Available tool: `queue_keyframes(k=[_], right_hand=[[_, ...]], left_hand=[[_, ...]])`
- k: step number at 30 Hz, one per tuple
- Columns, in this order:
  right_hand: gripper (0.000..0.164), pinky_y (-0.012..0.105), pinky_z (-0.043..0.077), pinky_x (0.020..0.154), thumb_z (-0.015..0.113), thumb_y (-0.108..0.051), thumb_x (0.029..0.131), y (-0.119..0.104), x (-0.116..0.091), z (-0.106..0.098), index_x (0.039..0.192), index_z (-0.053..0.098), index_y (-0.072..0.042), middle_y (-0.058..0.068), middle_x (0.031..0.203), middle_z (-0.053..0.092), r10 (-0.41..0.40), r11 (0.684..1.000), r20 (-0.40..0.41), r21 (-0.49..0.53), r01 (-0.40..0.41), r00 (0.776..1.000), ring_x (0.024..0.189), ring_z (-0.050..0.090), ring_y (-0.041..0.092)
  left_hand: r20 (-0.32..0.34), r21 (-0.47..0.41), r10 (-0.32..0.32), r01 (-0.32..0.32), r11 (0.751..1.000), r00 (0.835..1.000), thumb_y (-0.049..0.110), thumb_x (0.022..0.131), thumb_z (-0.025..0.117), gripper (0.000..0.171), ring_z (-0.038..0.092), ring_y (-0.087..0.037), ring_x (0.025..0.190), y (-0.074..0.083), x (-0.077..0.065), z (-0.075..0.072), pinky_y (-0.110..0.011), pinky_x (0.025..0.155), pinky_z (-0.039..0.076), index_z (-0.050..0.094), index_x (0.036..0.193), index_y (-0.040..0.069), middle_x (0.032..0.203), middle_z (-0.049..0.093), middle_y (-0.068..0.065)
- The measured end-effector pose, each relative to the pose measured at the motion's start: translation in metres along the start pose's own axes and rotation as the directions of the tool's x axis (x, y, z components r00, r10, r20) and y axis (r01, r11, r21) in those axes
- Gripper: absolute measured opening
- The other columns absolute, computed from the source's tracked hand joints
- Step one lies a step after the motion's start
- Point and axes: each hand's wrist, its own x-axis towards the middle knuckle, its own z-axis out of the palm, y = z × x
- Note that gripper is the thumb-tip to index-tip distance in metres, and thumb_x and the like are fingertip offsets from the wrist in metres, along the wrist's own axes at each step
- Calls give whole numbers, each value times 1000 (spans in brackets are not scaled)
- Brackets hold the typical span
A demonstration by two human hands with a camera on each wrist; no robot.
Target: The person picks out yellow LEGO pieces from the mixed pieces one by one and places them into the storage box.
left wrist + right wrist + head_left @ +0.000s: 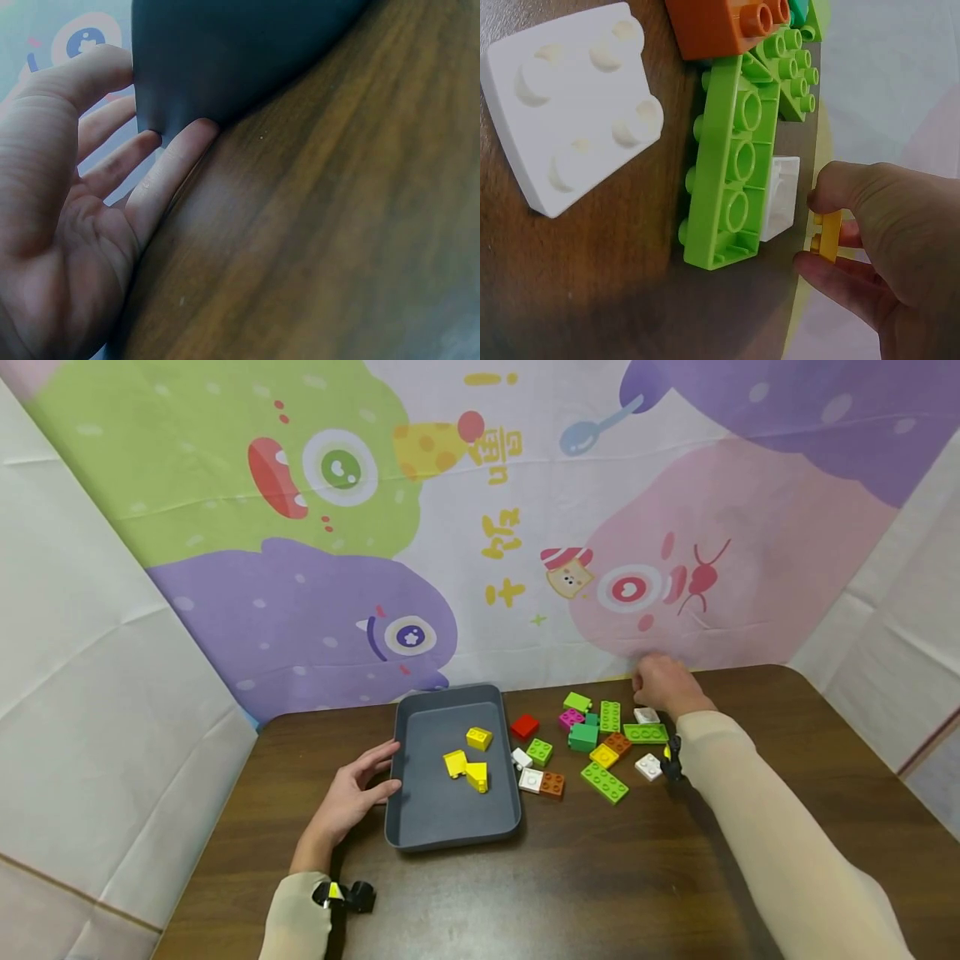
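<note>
At the back right edge of the table, my right hand (666, 683) pinches a small yellow toy brick (826, 236) between thumb and fingers. The right wrist view shows its studs facing the table. Below it lie a white brick (781, 196) and an upturned light green brick (731, 169), both apart from the hand. My left hand (355, 795) touches the left side of a dark grey tray (442, 828), its fingertips against the outer wall (217, 60). Inside the tray sit three yellow bricks (479, 738), grouped near its middle and right.
Several loose bricks lie right of the tray, among them a red brick (525, 727), a green brick (583, 737), a brown brick (552, 785) and a white brick (648, 767). A printed cloth (517, 635) hangs behind the table's far edge.
</note>
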Motion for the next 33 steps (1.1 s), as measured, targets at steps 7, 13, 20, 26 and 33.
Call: queue_keyframes(k=[7, 13, 20, 26, 33], right_hand=[[11, 43, 46, 66, 73, -5, 79, -2, -1, -6, 72, 66, -8, 10, 78, 62, -5, 1000, -11, -21, 5, 1000, 73, 54, 29], [11, 44, 49, 68, 76, -8, 80, -3, -1, -16, 73, 67, -8, 11, 79, 63, -1, 999, -14, -44, 1, 1000, 74, 55, 29], [11, 45, 49, 71, 76, -7, 79, -7, 0, -23, 72, 67, -7, 12, 79, 63, -4, 998, -37, -55, 2, 999, 75, 54, 30], [13, 45, 48, 70, 75, -6, 78, -9, -1, -23, 70, 65, -8, 11, 78, 61, -28, 997, -40, -71, 25, 999, 74, 54, 30], [12, 45, 49, 71, 76, -7, 80, -16, -1, -24, 73, 66, -7, 12, 80, 62, -11, 998, -37, -61, 9, 999, 76, 55, 31]], left_hand=[[-1, -5, 7, -7, 1000, 1000, 14, 91, 73, 64, 43, -40, 138, -1, 0, 0, -29, 75, 60, 47, 149, 9, 160, 37, -11], [0, -6, 7, -7, 1000, 1000, 14, 91, 74, 65, 43, -40, 137, -1, 1, 1, -29, 75, 60, 46, 149, 8, 160, 38, -11], [-4, -6, 0, 0, 1000, 1000, 15, 91, 74, 65, 43, -41, 137, -1, 0, 0, -29, 75, 60, 46, 150, 9, 160, 39, -12], [-1, 2, 2, -2, 1000, 1000, 15, 91, 73, 65, 42, -42, 138, -2, 0, 0, -29, 76, 60, 46, 150, 9, 160, 38, -13], [-3, 9, -5, 5, 1000, 1000, 16, 92, 73, 64, 42, -42, 138, -2, 1, -1, -29, 76, 60, 46, 150, 10, 160, 38, -12]])
